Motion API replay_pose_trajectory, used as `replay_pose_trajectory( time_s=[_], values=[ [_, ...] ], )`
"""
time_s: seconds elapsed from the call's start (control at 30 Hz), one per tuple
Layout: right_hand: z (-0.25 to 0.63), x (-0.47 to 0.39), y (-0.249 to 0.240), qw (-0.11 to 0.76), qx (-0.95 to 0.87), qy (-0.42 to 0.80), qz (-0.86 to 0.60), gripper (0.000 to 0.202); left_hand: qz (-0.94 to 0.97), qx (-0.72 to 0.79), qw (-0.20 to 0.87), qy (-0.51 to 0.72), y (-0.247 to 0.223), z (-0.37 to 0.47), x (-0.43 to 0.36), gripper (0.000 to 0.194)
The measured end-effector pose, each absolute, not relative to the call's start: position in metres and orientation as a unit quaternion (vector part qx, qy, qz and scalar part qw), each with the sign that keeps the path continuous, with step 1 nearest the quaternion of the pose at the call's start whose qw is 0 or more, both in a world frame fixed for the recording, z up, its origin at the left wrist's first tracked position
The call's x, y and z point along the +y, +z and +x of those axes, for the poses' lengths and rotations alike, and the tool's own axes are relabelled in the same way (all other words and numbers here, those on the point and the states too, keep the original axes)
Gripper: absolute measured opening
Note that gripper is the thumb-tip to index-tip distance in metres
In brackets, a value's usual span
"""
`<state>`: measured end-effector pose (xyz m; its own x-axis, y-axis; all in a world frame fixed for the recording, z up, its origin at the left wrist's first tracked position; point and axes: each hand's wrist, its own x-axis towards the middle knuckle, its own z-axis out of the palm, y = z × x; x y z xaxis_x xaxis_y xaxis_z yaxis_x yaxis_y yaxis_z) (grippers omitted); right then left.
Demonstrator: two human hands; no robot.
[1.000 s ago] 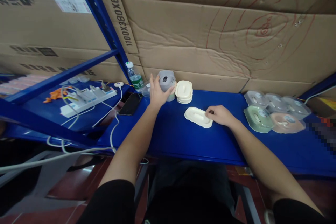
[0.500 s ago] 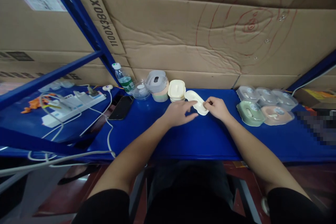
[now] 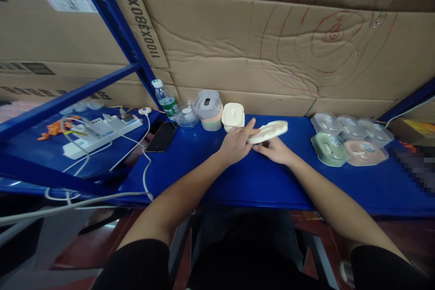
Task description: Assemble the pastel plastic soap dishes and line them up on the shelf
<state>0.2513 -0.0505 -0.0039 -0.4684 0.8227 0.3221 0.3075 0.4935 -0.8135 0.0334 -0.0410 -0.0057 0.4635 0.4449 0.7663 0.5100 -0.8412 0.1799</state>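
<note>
A long cream-coloured piece [image 3: 269, 132], slightly blurred, is tilted above the blue table. My left hand [image 3: 237, 144] is closed on its left end, with one finger pointing up. Under the middle of the piece is my right hand [image 3: 274, 149], its fingers partly hidden behind it; whether they grip it cannot be made out. Just behind my left hand stands a stack of cream containers [image 3: 233, 115]. Left of that stack, grey lids [image 3: 207, 103] rest on pink and green containers [image 3: 212, 122].
Several clear-lidded containers, one of them green [image 3: 329, 149], are at the right. A bottle [image 3: 168, 106], a clear bowl [image 3: 187, 115], a black phone [image 3: 162, 137] and a power strip [image 3: 102, 136] with cables are at the left. Cardboard [image 3: 224, 36] stands behind the table.
The cream piece has turned, its free end now pointing right. My left hand has closed on its left end, and my right hand has moved beneath it. The view has shifted slightly.
</note>
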Motion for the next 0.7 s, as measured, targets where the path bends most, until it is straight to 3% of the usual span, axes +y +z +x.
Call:
replay_pose_trajectory(
  time_s=[0.17, 0.33, 0.47, 0.57, 0.7],
  values=[
    [0.252, -0.050, 0.001, 0.428, -0.758, 0.353, -0.344, 0.053, -0.876, -0.248, 0.032, -0.412, -0.001, 0.026, -0.038, 0.033],
    [0.260, -0.040, -0.002, 0.448, -0.660, 0.464, -0.386, 0.059, -0.906, -0.207, 0.023, -0.368, 0.003, 0.025, -0.035, 0.040],
    [0.261, -0.035, -0.006, 0.455, -0.604, 0.539, -0.370, 0.057, -0.886, -0.195, 0.049, -0.417, 0.002, 0.023, -0.033, 0.024],
    [0.261, -0.034, -0.007, 0.436, -0.617, 0.542, -0.369, 0.062, -0.866, -0.220, 0.082, -0.442, 0.000, 0.017, -0.028, 0.014],
    [0.263, -0.034, -0.009, 0.416, -0.659, 0.496, -0.384, 0.058, -0.837, -0.301, 0.127, -0.440, -0.002, 0.006, -0.016, 0.018]
  ],
)
